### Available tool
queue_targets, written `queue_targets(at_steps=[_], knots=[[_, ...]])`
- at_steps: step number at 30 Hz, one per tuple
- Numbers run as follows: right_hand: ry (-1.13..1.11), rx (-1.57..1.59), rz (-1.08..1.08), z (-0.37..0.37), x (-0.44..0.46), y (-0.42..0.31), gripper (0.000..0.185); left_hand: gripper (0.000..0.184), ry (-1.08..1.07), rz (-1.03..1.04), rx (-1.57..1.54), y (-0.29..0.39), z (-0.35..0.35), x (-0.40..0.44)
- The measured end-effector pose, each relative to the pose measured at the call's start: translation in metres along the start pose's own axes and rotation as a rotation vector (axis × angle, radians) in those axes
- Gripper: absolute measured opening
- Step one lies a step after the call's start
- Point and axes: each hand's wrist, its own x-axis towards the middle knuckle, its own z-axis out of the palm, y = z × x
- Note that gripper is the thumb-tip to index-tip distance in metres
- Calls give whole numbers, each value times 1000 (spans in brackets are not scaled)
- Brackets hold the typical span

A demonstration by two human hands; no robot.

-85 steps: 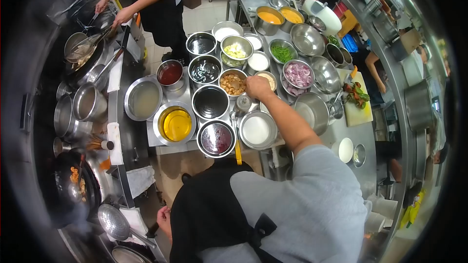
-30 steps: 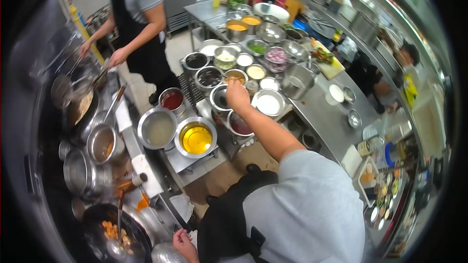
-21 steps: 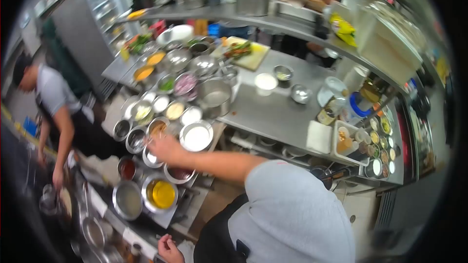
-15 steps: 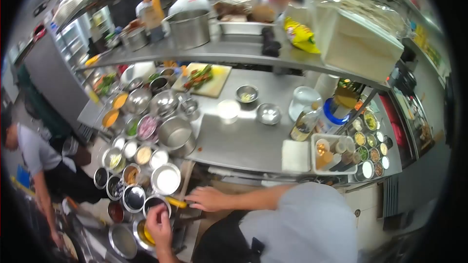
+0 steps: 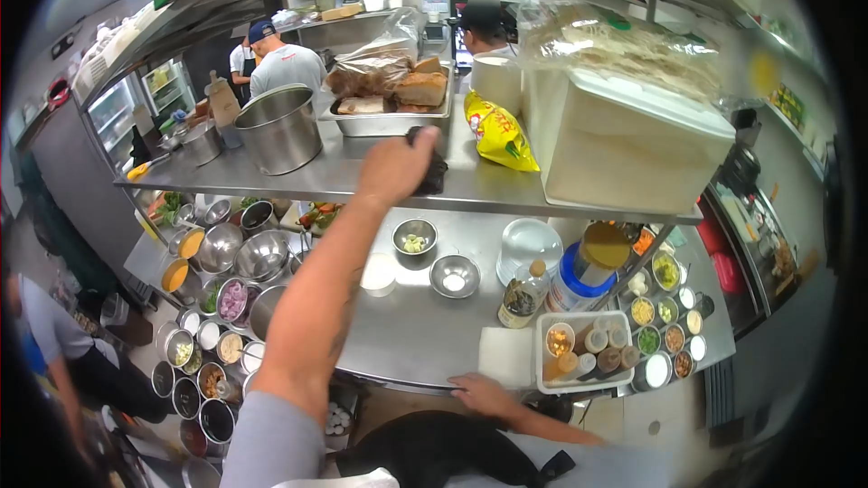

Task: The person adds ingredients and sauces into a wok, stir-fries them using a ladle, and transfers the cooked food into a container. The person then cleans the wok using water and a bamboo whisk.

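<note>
So the left hand (image 5: 398,167) is stretching up over the steel shelf (image 5: 330,161), and a black cloth-like bundle (image 5: 434,179) is sitting right at it, touching it. Most of the bundle is showing just past the hand on the right, with a bit of black poking up by the thumb. The fingers are hiding under the back of the hand, so I honestly can't tell if they're gripping the bundle or just resting on it.

Right behind the hand, a metal tray (image 5: 391,127) is holding brown chunks of food (image 5: 420,89) plus some clear plastic wrap. A shiny yellow packet (image 5: 497,136) is lying just right of the bundle, a white lidded tub (image 5: 633,149) is standing beyond that, and a big stainless pot (image 5: 285,140) is standing left of the tray.

Meanwhile the right hand (image 5: 488,395) is resting down low at the front edge of the steel table (image 5: 398,334), fingers loosely stretched out and holding nothing I can see. A white square pad (image 5: 506,357) is lying just beside it, and a white caddy (image 5: 586,388) full of bottles is sitting next to that pad.
</note>
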Motion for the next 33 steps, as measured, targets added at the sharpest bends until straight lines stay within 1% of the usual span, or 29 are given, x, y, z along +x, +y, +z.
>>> queue_targets(at_steps=[2,4,6,8,9,10,11,12,13,14,15,16,17,18,20,22,23,24,26,27,29,30,31,32,33], knots=[[44,146,27,10,5,-8,40,66,17,37,-34,15,26,9],[-30,198,42,22,14,-8,40,55,-20,115,-176,21,30,-6],[-109,200,-98,34,25,-6,39,46,-59,292,-211,16,16,-52],[-228,188,-204,36,35,-11,39,44,-142,297,-304,-11,-3,-127],[-320,178,-289,40,39,-18,40,45,-199,237,-324,-40,-6,-166],[-431,186,-362,28,44,-41,40,46,-239,159,-350,-72,-8,-212],[-568,186,-377,1,55,-75,39,46,-230,-24,-406,-111,1,-261],[-713,170,-399,-7,68,-96,37,47,-197,-208,-472,-154,15,-313],[-843,149,-500,8,73,-98,37,45,-164,-473,-607,-194,23,-375],[-845,221,-482,25,77,-97,36,44,-109,-718,-770,-228,29,-442],[-850,288,-457,42,87,-104,34,41,77,-876,-989,-249,36,-512],[-879,207,-532,62,99,-123,31,39,282,-991,-1215,-257,40,-581],[-964,123,-506,71,106,-162,31,37,496,-1083,-1413,-250,33,-644],[-1029,29,-475,81,107,-202,32,39,823,-1136,-1530,-221,19,-691],[-1084,198,-706,139,107,-247,29,41,1239,-1063,-1631,-199,27,-801],[-1199,105,-775,201,102,-304,26,45,1419,-772,-1730,-157,26,-892],[-1117,143,-1127,228,91,-352,26,46,1671,-755,-1650,-135,24,-917],[-1009,197,-1469,253,74,-403,26,46,1738,-724,-1631,-110,12,-936],[-1042,194,-1649,274,9,-517,31,47,2082,-741,-1346,-68,-12,-974],[-1008,215,-1763,287,-26,-569,34,46,2133,-702,-1297,-67,-5,-1008],[-942,307,-1943,322,-101,-659,42,44,2338,-704,-1147,-65,-17,-1054],[-914,387,-2008,343,-138,-701,47,43,2431,-723,-1072,-68,-26,-1077],[-843,297,-2047,372,-172,-734,60,43,2524,-743,-1040,-76,-36,-1102],[-781,293,-2099,397,-206,-765,67,47,2589,-806,-1012,-86,-45,-1126],[-676,333,-2131,418,-240,-793,67,49,2656,-788,-940,-96,-53,-1147]])
